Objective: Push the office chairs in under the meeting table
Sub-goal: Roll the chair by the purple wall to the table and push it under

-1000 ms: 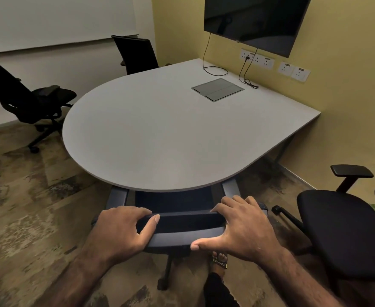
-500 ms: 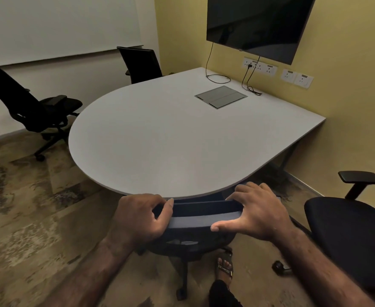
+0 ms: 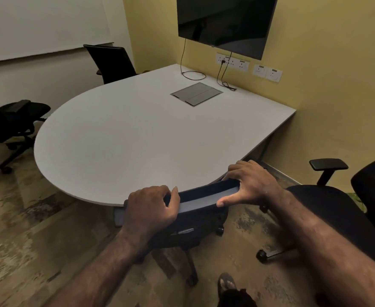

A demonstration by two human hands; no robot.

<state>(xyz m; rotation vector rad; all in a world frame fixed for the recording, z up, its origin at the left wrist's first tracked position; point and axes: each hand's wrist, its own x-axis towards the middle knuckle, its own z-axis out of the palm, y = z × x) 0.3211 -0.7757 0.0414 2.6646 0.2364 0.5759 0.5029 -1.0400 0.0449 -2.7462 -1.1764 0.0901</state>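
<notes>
Yellow walls frame the meeting table (image 3: 151, 134) at frame centre. Since a second ago the office chair (image 3: 204, 197) has rolled under its near edge, left hand (image 3: 151, 209) and right hand (image 3: 251, 185) both gripping the backrest top. That chair looks nearly home; three others remain out.

This is a small meeting room in an office. A big grey counter (image 3: 137, 138) with a round end fills the middle, just ahead of the hands (image 3: 153, 209). Black office chairs on wheels stand around it: one (image 3: 11, 122) far to the left of the hands, one (image 3: 112, 63) far ahead, one (image 3: 337, 216) close on the right. A big dark screen (image 3: 224, 23) hangs on the yellow wall, with wall plugs (image 3: 248, 66) and wires (image 3: 223, 78) under it. A grey lid (image 3: 196, 94) is set into the counter.
</notes>
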